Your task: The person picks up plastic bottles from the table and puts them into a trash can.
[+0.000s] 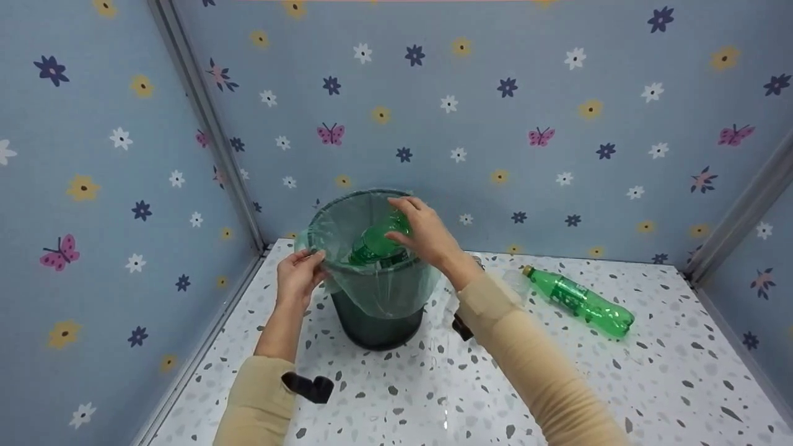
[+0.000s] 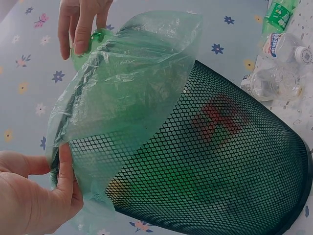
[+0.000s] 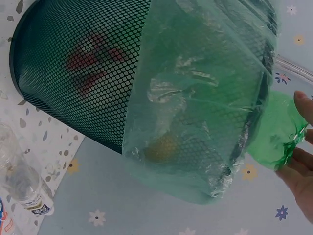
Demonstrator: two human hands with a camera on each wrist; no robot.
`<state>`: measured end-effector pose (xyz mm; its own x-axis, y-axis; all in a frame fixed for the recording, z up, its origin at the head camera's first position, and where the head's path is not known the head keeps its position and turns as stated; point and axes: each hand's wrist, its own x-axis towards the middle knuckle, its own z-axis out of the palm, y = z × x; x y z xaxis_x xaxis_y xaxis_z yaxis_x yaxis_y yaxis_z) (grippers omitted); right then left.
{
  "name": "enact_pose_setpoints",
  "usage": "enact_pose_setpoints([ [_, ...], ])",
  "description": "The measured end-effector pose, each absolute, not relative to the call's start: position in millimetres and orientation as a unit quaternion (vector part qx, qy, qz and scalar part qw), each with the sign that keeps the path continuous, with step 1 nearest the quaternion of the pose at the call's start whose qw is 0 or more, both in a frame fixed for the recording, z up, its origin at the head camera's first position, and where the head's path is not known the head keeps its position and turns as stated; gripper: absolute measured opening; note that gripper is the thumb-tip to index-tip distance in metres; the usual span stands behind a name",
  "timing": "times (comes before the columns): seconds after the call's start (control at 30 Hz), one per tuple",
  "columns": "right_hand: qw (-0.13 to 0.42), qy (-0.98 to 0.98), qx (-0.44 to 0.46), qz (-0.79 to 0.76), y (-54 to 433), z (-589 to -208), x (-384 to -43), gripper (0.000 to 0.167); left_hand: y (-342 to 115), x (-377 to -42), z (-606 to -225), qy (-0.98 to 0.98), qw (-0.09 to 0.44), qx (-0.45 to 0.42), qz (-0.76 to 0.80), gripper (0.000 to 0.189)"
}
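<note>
A black mesh wastebasket (image 1: 378,328) stands on the speckled surface, with a thin green plastic bag (image 1: 396,294) lining it and folded down over its rim. At the rim's left side my left hand (image 1: 297,275) pinches the bag's folded edge between thumb and fingers. My right hand (image 1: 429,234) is over the opening and holds a green plastic bottle (image 1: 373,241) by its base end. The bottle is tilted, its lower part inside the basket. In the right wrist view, thumb and fingers lie on either side of the bottle (image 3: 276,129). Red and yellow shapes show blurred through the mesh.
Another green bottle (image 1: 579,300) with a yellow cap lies on its side to the right. Clear plastic bottles (image 2: 286,48) lie beside the basket, partly hidden by the right arm in the head view. Flower-patterned walls (image 1: 458,124) close off the back and both sides.
</note>
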<state>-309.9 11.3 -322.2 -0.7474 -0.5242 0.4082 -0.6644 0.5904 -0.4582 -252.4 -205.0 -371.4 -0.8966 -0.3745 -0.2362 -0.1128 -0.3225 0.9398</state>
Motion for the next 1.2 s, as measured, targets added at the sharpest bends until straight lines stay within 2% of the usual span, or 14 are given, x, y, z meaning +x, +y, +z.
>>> enact_pose_setpoints([
  [0.33, 0.176, -0.883, 0.310, 0.305, 10.1, -327.1, -308.7, 0.038, -205.4, -253.0, -371.6, -0.581, 0.079, 0.208, -0.783, 0.043],
  [0.47, 0.162, -0.895, 0.300, 0.287, 10.0, -327.8, -308.4, 0.040, -205.4, -253.0, -372.0, -0.580, 0.079, 0.207, -0.784, 0.043],
  [0.63, 0.135, -0.893, 0.341, 0.260, 10.3, -329.2, -309.7, 0.048, -206.0, -252.8, -372.4, -0.574, 0.081, 0.205, -0.789, 0.043],
  [0.87, 0.106, -0.876, 0.402, 0.245, 12.1, -333.9, -311.2, 0.041, -205.1, -252.3, -371.5, -0.569, 0.079, 0.200, -0.793, 0.044],
  [1.0, 0.113, -0.869, 0.408, 0.256, 14.5, -334.6, -310.5, 0.039, -205.1, -252.2, -371.9, -0.570, 0.080, 0.200, -0.793, 0.043],
  [1.2, 0.154, -0.858, 0.399, 0.283, 25.2, -337.4, -308.3, 0.037, -205.8, -252.3, -371.7, -0.571, 0.081, 0.202, -0.791, 0.044],
])
